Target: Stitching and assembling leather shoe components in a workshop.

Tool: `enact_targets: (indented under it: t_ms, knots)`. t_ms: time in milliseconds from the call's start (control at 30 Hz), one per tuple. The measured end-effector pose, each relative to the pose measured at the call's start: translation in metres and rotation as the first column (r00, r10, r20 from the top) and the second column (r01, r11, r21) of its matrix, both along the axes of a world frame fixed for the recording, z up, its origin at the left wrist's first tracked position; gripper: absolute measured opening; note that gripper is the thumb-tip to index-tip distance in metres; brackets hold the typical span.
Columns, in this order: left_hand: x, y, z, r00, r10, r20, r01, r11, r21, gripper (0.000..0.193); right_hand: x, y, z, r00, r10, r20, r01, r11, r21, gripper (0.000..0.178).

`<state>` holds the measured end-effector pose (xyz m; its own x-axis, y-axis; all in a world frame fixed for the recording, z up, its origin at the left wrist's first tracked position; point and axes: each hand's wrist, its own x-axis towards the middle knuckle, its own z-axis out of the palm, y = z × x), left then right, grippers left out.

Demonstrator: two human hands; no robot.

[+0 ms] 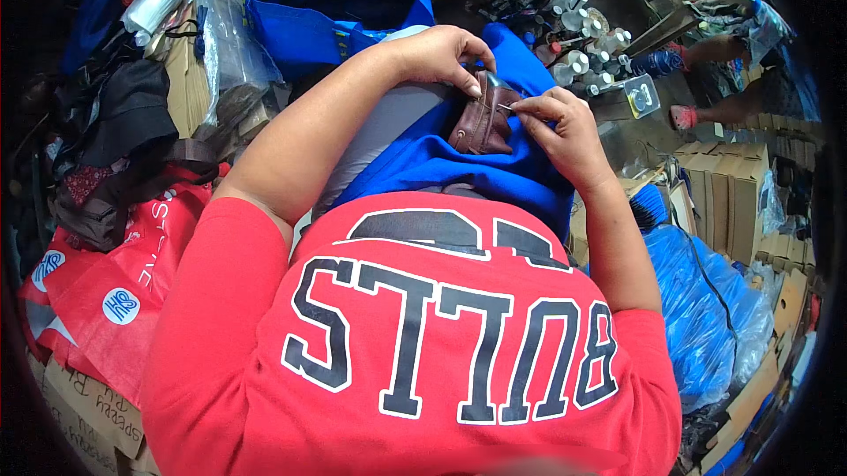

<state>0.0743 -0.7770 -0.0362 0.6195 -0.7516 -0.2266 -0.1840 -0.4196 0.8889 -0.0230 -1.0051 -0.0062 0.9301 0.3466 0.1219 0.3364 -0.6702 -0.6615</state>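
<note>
"Where's the brown leather piece?"
"On the lap's blue cloth, between left hand and right hand."
"Ahead?"
"Large blue plastic bag to the left, white plastic bottles to the right."
"Beside the body?"
"Flat red shopping bag left; crumpled blue plastic sheeting right, upright brown cardboard boxes beyond it."

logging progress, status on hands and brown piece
Left hand against brown piece. Right hand pinching thin pale object beside it. Blue cloth underneath, nothing visibly blocking.
</note>
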Motion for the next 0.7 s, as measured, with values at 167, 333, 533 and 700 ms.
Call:
enact_targets:
  t_ms: [167,333,533,700]
  knots:
    - [-0.001,0.000,-0.001,0.999,0.018,0.049,-0.018,1.000,-0.004,0.044,-0.002,-0.005,0.010,0.999,0.018,-0.043,-0.018,1.000,-0.003,0.011]
    - [-0.001,0.000,0.000,0.996,-0.015,0.086,0.017,1.000,-0.024,0.043,-0.001,0.000,0.003,0.999,-0.042,-0.026,0.041,0.999,-0.012,0.011]
    - [-0.001,0.000,-0.001,0.997,0.005,0.071,-0.003,1.000,-0.030,0.044,0.003,0.002,0.000,0.999,-0.003,-0.045,0.002,1.000,-0.016,0.011]
    - [0.000,0.001,-0.005,0.998,-0.004,0.065,0.007,0.999,-0.040,0.045,0.007,0.004,0.009,0.998,0.047,-0.043,-0.049,0.997,-0.051,0.012]
